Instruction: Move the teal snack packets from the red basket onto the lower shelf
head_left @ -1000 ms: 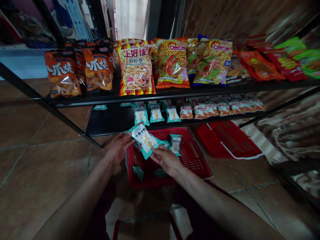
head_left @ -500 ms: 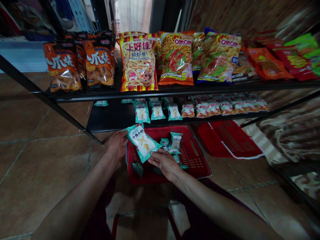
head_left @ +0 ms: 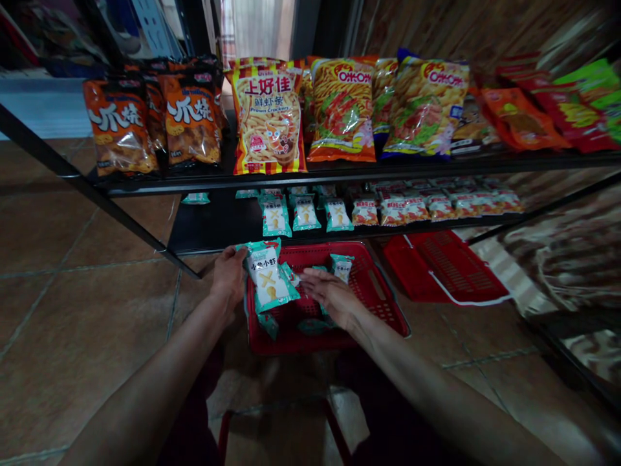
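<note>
My left hand [head_left: 229, 275] pinches the upper left corner of a teal and white snack bag [head_left: 266, 277], held over the left part of a red shopping basket [head_left: 383, 304]. Part of another teal bag [head_left: 290, 274] shows just behind its right edge; I cannot tell whether it is held too. To the right, my right hand [head_left: 332, 294] hovers above the basket, fingers stretched out and apart from the held bag. Several teal snack bags lie in the basket, one snack bag [head_left: 342, 266] leaning near its back wall and partly hidden by my right hand.
Above the basket, a black lower shelf [head_left: 213, 230] carries teal snack bags [head_left: 305, 212] and red-and-white snack packs [head_left: 402, 210]. Larger bags, such as prawn crackers [head_left: 269, 120], line the upper shelf. A second red basket [head_left: 441, 268] with a white handle sits right on the tiled floor.
My right hand has let go of the snack bag's lower corner and drawn right. The bag now hangs more upright from my left hand, and another teal bag shows behind it.
</note>
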`<state>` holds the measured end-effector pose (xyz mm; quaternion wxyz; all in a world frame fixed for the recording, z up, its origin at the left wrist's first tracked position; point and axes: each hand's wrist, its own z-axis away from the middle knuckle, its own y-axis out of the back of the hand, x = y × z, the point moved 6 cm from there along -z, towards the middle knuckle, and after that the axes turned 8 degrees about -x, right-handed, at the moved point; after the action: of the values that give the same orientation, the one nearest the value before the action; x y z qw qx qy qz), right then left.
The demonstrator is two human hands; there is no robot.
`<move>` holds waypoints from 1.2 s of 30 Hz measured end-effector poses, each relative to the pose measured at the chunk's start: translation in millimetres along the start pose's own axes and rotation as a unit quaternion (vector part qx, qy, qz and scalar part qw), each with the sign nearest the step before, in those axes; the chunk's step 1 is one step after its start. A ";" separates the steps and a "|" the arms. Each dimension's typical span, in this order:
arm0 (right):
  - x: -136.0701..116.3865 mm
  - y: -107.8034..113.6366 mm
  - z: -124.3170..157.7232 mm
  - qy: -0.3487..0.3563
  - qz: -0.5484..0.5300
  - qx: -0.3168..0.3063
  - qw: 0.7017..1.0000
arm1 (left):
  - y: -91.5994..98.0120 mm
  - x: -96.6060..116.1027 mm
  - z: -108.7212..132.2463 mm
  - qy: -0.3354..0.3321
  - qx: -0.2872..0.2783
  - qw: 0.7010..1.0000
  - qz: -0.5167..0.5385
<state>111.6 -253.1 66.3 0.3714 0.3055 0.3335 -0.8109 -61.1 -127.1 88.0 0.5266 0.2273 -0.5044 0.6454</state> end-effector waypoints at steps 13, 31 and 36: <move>-21.2 -12.8 -5.0 0.037 -0.001 -0.034 0.999 | -23.8 -29.3 8.8 0.025 -0.089 0.995 -0.036; -19.5 19.5 -23.7 0.025 -0.094 0.059 0.994 | -29.2 -35.9 16.1 0.125 -0.162 0.975 -0.081; -21.9 25.9 -28.7 0.002 -0.131 0.066 0.989 | -36.4 -37.4 28.2 0.142 -0.201 0.966 -0.077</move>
<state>151.4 -235.3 57.5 0.2400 0.2845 0.3171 -0.8723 -21.9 -171.4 83.1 0.6761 0.0605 -0.5247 0.5138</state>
